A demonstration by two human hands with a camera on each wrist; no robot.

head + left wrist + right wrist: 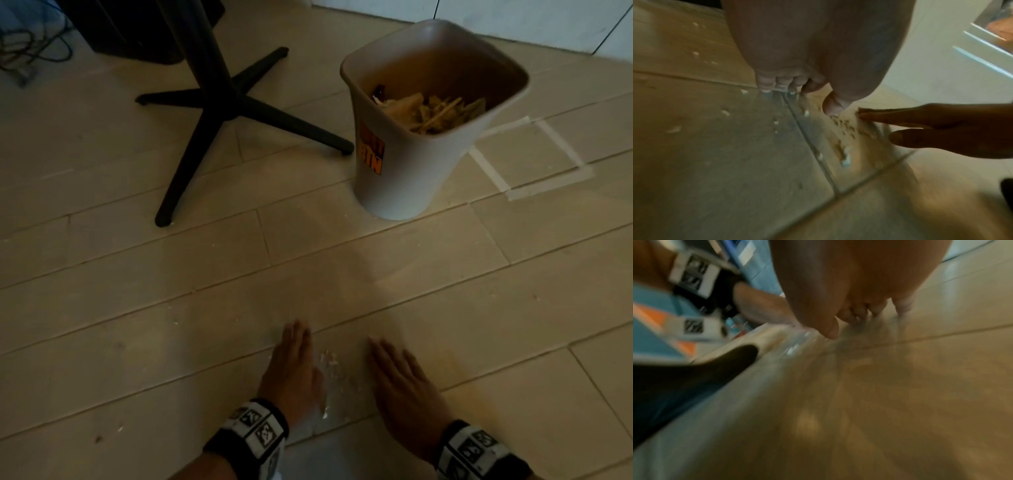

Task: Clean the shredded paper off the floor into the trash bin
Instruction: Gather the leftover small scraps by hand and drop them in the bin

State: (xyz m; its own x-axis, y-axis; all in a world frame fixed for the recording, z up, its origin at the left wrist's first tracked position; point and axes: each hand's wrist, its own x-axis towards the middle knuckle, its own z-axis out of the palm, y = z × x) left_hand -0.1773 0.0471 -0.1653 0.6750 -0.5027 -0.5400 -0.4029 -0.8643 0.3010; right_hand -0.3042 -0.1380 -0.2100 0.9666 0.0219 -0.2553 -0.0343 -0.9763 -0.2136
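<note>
This looks like an office or study room, dimly lit; the pale wood-look plank floor [137, 281] runs beyond both hands to a white panelled wall [513, 20]; ahead of the hands and to the left stands a black four-legged pedestal base of a table [219, 102]; past it lie tangled dark cables [30, 44]; ahead and to the right stands a pale plastic waste bin with an orange label [411, 171], beside a square of pale tape [534, 161] stuck on the floor.

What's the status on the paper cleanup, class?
Both hands, left and right, open, flat on floor. Paper scraps lie between them; trash bin part filled. Nothing in the way.
</note>
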